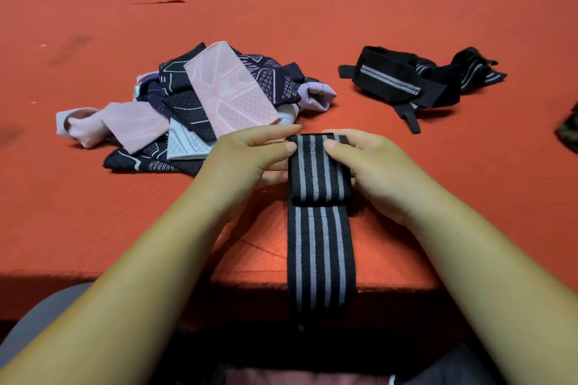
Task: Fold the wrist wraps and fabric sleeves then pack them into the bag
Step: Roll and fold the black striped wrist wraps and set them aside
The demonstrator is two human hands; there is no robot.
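Striped wrist wrap is found at near centre of the red table. Its far end is doubled over into a flat fold, w/ the rest of the strap run back toward the near edge and hung over it, end lost in shadow below. The fold is gripped from both sides: left hand is closed on its left edge, thumb on top and fingers tucked under; right hand is closed likewise on the right edge. No hand is left free. Fabric sleeves, pink, lilac & navy, are heaped unfolded just beyond the left hand; contact w/ it can't be told. Black wrist wraps are left loose at far right, well apart from the work. A dark patterned item is cut off by the right frame edge; whether it's the bag can't be told. Risks, as judged: the strap is prob. elastic & springy, so if either pinch is eased before the next turn is made, the fold could be sprung open. The strap may be dragged off-line by the hanging tail's weight, so stripes would be skewed and the bundle left lopsided, or the lot pulled off the edge if released. Velcro, if any is fitted, might be snagged on the table cloth or nearby sleeves.
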